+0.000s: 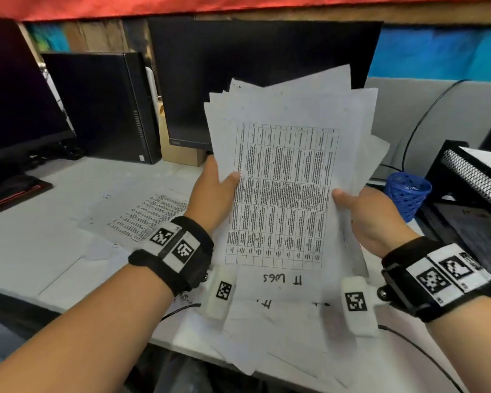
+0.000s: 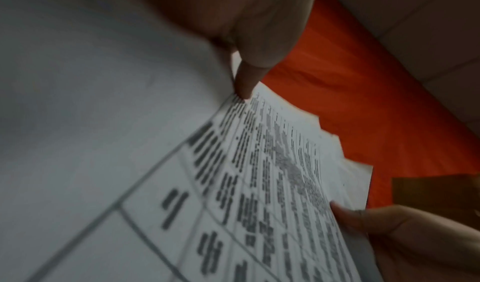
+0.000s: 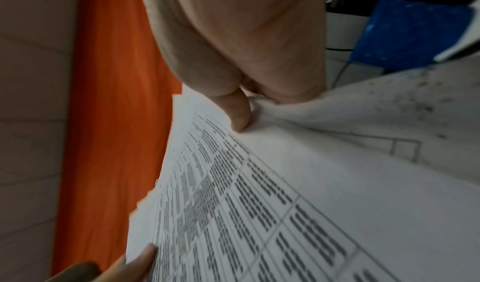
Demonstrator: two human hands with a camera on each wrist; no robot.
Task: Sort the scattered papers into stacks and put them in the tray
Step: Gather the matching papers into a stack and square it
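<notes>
While both hands hold it upright above the white desk [image 1: 48, 251], the uneven sheaf of white printed paper sheets [image 1: 284, 177] fans out at its top. The left hand [image 1: 210, 191] pinches its left edge, thumb on the front table print; the right hand [image 1: 372, 214] pinches its right edge likewise. Right of the sheaf stands the black mesh metal tray [image 1: 471, 177], with a blue plastic basket cup [image 1: 407, 194] between them. More loose printed sheets [image 1: 142, 214] lie on the desk left of the sheaf.
</notes>
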